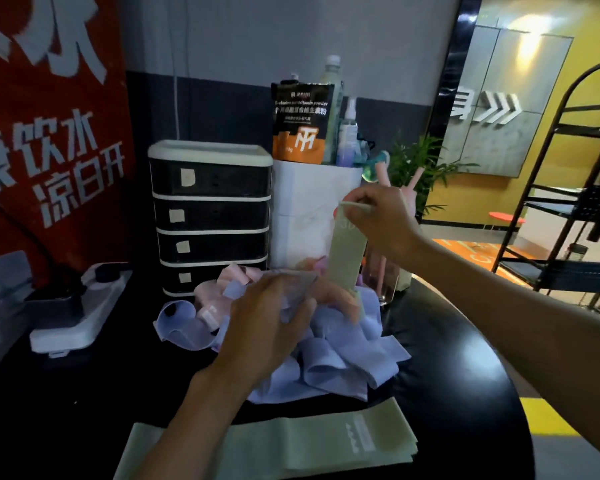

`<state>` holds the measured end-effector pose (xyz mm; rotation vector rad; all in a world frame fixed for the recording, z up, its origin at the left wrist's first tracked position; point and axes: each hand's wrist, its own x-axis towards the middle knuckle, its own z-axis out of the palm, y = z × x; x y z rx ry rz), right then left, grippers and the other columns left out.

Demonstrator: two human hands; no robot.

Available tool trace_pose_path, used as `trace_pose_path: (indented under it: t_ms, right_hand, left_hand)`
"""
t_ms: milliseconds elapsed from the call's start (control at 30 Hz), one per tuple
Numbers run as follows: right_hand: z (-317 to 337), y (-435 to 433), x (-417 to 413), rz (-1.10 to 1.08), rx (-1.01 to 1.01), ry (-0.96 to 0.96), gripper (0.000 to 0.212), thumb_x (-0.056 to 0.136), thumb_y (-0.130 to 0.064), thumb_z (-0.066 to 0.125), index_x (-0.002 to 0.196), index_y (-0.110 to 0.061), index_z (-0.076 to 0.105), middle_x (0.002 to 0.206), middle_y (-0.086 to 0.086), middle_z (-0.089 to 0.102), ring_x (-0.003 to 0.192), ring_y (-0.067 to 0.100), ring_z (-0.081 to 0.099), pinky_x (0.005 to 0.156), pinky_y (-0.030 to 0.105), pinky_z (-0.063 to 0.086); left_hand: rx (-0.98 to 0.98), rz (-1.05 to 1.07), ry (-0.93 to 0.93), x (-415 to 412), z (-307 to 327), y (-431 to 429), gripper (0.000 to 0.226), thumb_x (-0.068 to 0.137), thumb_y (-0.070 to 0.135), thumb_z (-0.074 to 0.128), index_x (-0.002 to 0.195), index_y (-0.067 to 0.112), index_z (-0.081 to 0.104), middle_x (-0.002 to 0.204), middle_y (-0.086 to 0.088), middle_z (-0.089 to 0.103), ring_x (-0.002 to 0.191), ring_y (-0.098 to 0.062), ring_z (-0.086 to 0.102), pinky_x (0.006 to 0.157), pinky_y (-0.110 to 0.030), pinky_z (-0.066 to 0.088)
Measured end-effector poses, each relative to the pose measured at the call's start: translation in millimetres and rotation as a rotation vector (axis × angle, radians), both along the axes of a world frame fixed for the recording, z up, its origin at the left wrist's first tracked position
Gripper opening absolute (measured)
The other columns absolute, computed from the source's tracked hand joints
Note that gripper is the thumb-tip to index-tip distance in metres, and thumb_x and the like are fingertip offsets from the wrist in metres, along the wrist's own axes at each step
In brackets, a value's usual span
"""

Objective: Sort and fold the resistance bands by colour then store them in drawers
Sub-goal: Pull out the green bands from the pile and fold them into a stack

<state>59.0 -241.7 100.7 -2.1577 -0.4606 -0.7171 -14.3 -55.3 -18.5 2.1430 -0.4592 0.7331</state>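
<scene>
Hands apart: our right hand [378, 216] pinches the top of the green band [347, 258], our left hand [271, 323] grips its bottom over the band pile [343, 362].

On the round black table [440, 386], the heap of purple and pink elastic bands [343, 362] lies before the black plastic drawer cabinet [210, 216]; flat green bands [309, 441] lie nearest.

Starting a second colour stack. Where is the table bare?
Bare tabletop lies right of the band pile, toward the round edge, and left, between the power strip and green stack. Crowded behind: drawers, white bin.
</scene>
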Motion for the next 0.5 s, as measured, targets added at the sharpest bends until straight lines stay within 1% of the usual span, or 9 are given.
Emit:
trace_pose_path:
  t_ms: [33, 67, 133, 200, 267, 333, 400, 467, 500]
  right_hand:
    - [6, -1, -5, 0.008, -0.015, -0.008, 0.008, 0.086, 0.001, 0.063, 0.085, -0.002, 0.070, 0.090, 0.011, 0.069, 0.073, 0.013, 0.059, 0.063, 0.022, 0.049]
    - [12, -1, -11, 0.014, -0.021, -0.013, 0.009, 0.086, 0.000, 0.063, 0.085, -0.005, 0.070, 0.087, 0.007, 0.070, 0.073, 0.009, 0.058, 0.061, 0.016, 0.047]
    - [22, 0, -23, 0.028, -0.015, -0.037, 0.011, 0.087, -0.004, 0.064, 0.083, -0.012, 0.070, 0.082, -0.003, 0.067, 0.070, 0.000, 0.057, 0.057, 0.008, 0.042]
    - [31, 1, -34, 0.023, -0.018, -0.096, 0.009, 0.089, -0.009, 0.065, 0.084, -0.016, 0.070, 0.078, -0.010, 0.064, 0.066, -0.007, 0.055, 0.057, 0.006, 0.040]
    - [42, 4, -46, 0.028, -0.011, -0.144, 0.006, 0.090, -0.012, 0.066, 0.086, -0.015, 0.070, 0.078, -0.010, 0.063, 0.064, -0.010, 0.055, 0.056, 0.007, 0.042]
    - [52, 7, -58, 0.051, 0.016, -0.166, 0.007, 0.090, -0.012, 0.066, 0.087, -0.016, 0.070, 0.079, -0.011, 0.063, 0.064, -0.009, 0.055, 0.056, 0.009, 0.044]
    - [60, 9, -72, 0.080, 0.036, -0.173, 0.009, 0.091, -0.012, 0.065, 0.086, -0.019, 0.068, 0.080, -0.012, 0.062, 0.065, -0.009, 0.055, 0.058, 0.007, 0.045]
    - [65, 11, -83, 0.104, 0.044, -0.169, 0.011, 0.092, -0.010, 0.064, 0.086, -0.019, 0.068, 0.081, -0.013, 0.062, 0.066, -0.012, 0.055, 0.061, 0.006, 0.044]
    - [66, 11, -88, 0.109, 0.051, -0.168, 0.012, 0.092, -0.009, 0.064, 0.086, -0.019, 0.068, 0.081, -0.013, 0.062, 0.067, -0.012, 0.055, 0.062, 0.006, 0.044]
  left_hand:
    - [-0.033, -0.043, 0.025, 1, 10, -2, 0.020, 0.093, 0.034, 0.065, 0.106, 0.047, 0.055, 0.098, 0.033, 0.062, 0.102, 0.005, 0.059, 0.080, -0.008, 0.040]
    - [-0.057, -0.074, 0.064, 1, 21, -4, 0.020, 0.092, 0.034, 0.067, 0.106, 0.044, 0.058, 0.098, 0.028, 0.061, 0.099, 0.003, 0.058, 0.079, -0.011, 0.040]
    - [-0.147, -0.143, 0.133, 5, 44, -7, 0.028, 0.088, 0.035, 0.073, 0.111, 0.033, 0.059, 0.105, 0.014, 0.063, 0.097, -0.003, 0.058, 0.079, -0.018, 0.042]
    - [-0.189, -0.175, 0.137, 9, 66, -12, 0.034, 0.087, 0.030, 0.075, 0.117, 0.024, 0.060, 0.111, 0.003, 0.065, 0.102, -0.011, 0.060, 0.082, -0.023, 0.047]
    - [-0.178, -0.178, 0.105, 13, 86, -17, 0.039, 0.089, 0.024, 0.073, 0.125, 0.018, 0.059, 0.113, 0.000, 0.063, 0.102, -0.017, 0.062, 0.085, -0.030, 0.051]
    - [-0.212, -0.203, 0.077, 16, 105, -23, 0.043, 0.087, 0.024, 0.075, 0.125, 0.012, 0.059, 0.110, -0.002, 0.063, 0.098, -0.020, 0.064, 0.081, -0.031, 0.054]
    - [-0.237, -0.239, 0.068, 13, 124, -27, 0.030, 0.089, 0.020, 0.073, 0.115, 0.008, 0.065, 0.103, -0.004, 0.067, 0.088, -0.011, 0.068, 0.070, -0.022, 0.053]
    - [-0.244, -0.263, 0.040, 8, 135, -31, 0.005, 0.092, 0.011, 0.068, 0.097, 0.010, 0.069, 0.091, -0.003, 0.070, 0.070, -0.001, 0.067, 0.061, -0.018, 0.052]
    - [-0.250, -0.267, 0.010, 4, 139, -32, 0.007, 0.093, 0.007, 0.067, 0.088, 0.012, 0.069, 0.084, -0.001, 0.070, 0.065, -0.001, 0.066, 0.060, -0.018, 0.052]
